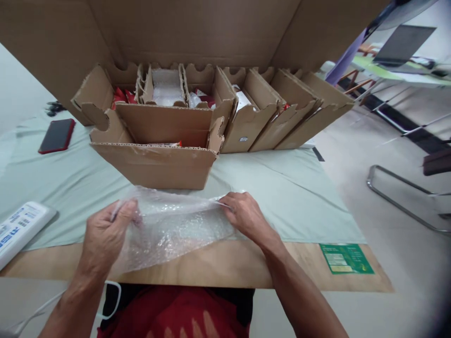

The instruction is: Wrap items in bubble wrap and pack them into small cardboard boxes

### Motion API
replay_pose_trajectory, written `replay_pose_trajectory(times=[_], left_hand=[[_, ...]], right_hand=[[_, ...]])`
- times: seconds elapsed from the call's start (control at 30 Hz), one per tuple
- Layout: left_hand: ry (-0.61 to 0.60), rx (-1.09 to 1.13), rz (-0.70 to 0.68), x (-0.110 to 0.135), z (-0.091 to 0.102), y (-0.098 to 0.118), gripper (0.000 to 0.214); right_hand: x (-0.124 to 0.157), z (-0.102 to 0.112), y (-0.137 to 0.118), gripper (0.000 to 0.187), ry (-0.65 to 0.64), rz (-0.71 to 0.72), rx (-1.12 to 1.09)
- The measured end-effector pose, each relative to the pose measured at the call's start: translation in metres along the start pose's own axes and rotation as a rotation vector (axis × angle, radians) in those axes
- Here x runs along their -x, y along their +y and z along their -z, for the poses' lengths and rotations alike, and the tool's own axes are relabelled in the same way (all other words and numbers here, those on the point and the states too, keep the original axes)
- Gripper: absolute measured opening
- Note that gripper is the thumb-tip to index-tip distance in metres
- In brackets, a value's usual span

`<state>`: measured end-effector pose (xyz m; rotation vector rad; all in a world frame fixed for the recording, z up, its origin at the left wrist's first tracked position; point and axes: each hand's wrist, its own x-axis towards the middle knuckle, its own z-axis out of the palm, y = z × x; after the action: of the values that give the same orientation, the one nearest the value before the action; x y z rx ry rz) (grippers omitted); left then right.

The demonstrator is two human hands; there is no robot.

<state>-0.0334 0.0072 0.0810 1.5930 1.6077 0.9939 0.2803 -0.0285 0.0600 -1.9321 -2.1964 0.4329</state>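
Observation:
A clear bubble wrap bag [176, 230] is stretched between my two hands, above the table's front edge. My left hand [107, 230] pinches its left end between thumb and fingers. At the upper right corner, my right hand [243, 213] grips the edge with curled fingers. The bag looks flat, and nothing shows inside it. Just beyond it stands an open cardboard box [155, 164] with a bit of red and white packaging low inside.
Several cardboard bins [253, 126] stand in a row behind, before a tall cardboard panel [197, 33]. A phone [56, 136] and a white power strip-like device [23, 230] lie at left. A green printed card [347, 259] rests at right on the wooden table edge [299, 267].

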Motion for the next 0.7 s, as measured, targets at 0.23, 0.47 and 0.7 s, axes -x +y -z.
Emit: replay_pose_trajectory(times=[0.23, 0.47, 0.7], left_hand=[[0.062, 0.072, 0.154, 0.002, 0.013, -0.03, 0.045], [-0.078, 0.021, 0.143, -0.001, 0.013, -0.032, 0.042], [-0.186, -0.251, 0.064, -0.001, 0.0, -0.032, 0.044]], right_hand=[[0.007, 0.023, 0.026, 0.021, 0.191, -0.121, -0.134], [0.016, 0.043, 0.05, 0.024, 0.354, -0.205, -0.628], [-0.001, 0.017, 0.052, 0.018, 0.271, -0.389, -0.264]])
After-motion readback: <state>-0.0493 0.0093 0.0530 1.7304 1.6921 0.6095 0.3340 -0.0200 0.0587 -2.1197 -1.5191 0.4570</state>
